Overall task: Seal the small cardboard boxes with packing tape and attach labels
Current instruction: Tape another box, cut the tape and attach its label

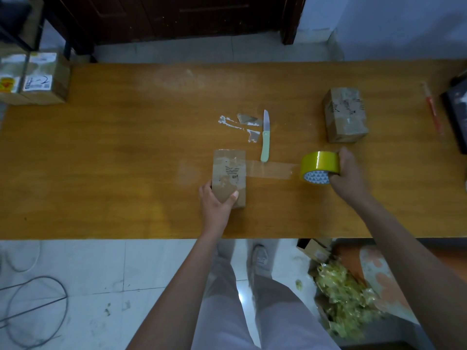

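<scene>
Gripping the near end of the small cardboard box [228,176] with our left hand [217,202], thumb on top and fingers down its left side, we are keeping it flat on the wooden table [113,152] near the front edge. Our right hand [347,173] is clasping the yellow tape roll [319,166], and a clear strip of tape [271,170] is stretching from roll to box top. We are seeing a green-handled knife [265,137] just beyond the strip, and a second box [345,114] farther right.
</scene>
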The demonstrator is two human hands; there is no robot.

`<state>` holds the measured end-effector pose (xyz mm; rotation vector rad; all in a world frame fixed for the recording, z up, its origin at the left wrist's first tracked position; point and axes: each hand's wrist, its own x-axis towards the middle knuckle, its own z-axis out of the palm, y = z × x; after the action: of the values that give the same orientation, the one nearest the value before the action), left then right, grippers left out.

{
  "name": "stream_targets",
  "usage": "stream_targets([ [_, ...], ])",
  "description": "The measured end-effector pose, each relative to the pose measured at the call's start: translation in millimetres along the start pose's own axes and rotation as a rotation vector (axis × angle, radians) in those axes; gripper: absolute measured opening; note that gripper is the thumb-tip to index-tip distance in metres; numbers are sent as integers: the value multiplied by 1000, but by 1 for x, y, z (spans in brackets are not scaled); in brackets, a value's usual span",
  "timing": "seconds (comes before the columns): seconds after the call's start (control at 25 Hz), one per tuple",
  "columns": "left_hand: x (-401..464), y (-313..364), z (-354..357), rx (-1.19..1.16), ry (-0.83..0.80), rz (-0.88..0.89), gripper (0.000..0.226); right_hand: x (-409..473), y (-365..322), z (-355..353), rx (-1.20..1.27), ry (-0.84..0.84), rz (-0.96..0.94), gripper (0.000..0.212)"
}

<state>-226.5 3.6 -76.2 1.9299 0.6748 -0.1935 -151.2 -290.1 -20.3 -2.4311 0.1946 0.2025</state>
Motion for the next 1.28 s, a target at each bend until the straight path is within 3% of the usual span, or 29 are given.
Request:
stream_targets([
  [0.24, 4, 5, -3, 114, -32, 4, 83, -8, 14, 19, -134, -38, -4, 38],
  [0.36, 22, 22, -6, 284, -134, -119, 89, -13, 20, 20, -131, -36, 1, 44],
  [0.44, 33, 42, -5, 343, -101, -148, 90, -13, 23, 20, -125, -29, 17, 46],
  [0.56, 49, 71, 5, 426, 179, 227, 60, -11, 26, 19, -105, -22, 7, 45],
  [0.64, 61, 80, 19, 591, 159, 433, 39, -9, 26, 20, -111, -21, -17, 44],
  [0.72, 70, 76, 33, 819, 63, 532, 42, -6, 26, 20, -127, -14, -46, 42],
  [0.92, 80, 58, 27, 914, 112, 527, 46, 3, 34, 19, -192, 19, -76, 41],
  [1.08, 83, 53, 17, 956, 145, 475, 45, 11, 37, 9, -442, 109, -84, 48],
  [1.28, 81, 53, 17, 944, 194, 475, 45, 15, 25, -6, -463, -28, -32, 53],
])
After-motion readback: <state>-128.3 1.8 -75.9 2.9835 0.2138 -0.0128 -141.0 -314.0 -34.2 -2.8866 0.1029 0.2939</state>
